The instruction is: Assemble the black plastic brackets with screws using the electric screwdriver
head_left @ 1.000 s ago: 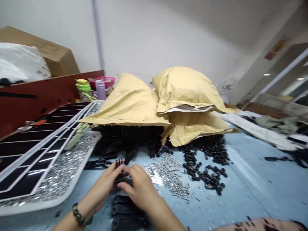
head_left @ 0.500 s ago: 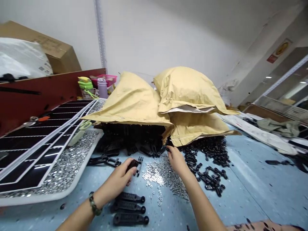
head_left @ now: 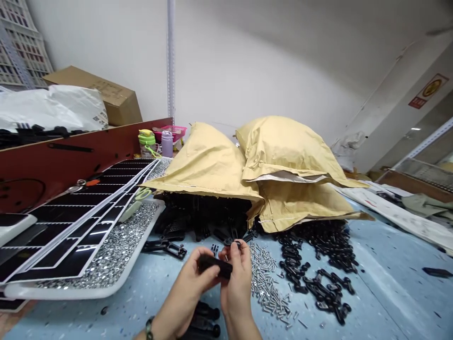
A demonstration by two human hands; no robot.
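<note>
My left hand [head_left: 191, 288] is closed on a black plastic arm [head_left: 215, 266], which points to the right. My right hand [head_left: 239, 271] meets its far end, with a small black part [head_left: 236, 243] between thumb and fingers. Below my left hand lie more black plastic arms [head_left: 203, 326], partly covered by it. Right of my hands is a spread of silver screws [head_left: 271, 293]; the heap of small nuts is hidden behind my right hand. Small black link pieces [head_left: 327, 288] lie in piles further right.
Yellow paper sacks [head_left: 212, 160] stand at the back, one spilling black parts. On the left, a white tray [head_left: 136, 264] of shiny metal pieces carries black label sheets [head_left: 67, 231] and green-handled scissors [head_left: 143, 193]. A red board [head_left: 116, 144] edges the left side.
My right hand has come back from the front of the sacks to meet my left hand, bringing a small black part. My left hand has shifted right with the black arm. The view has turned slightly left.
</note>
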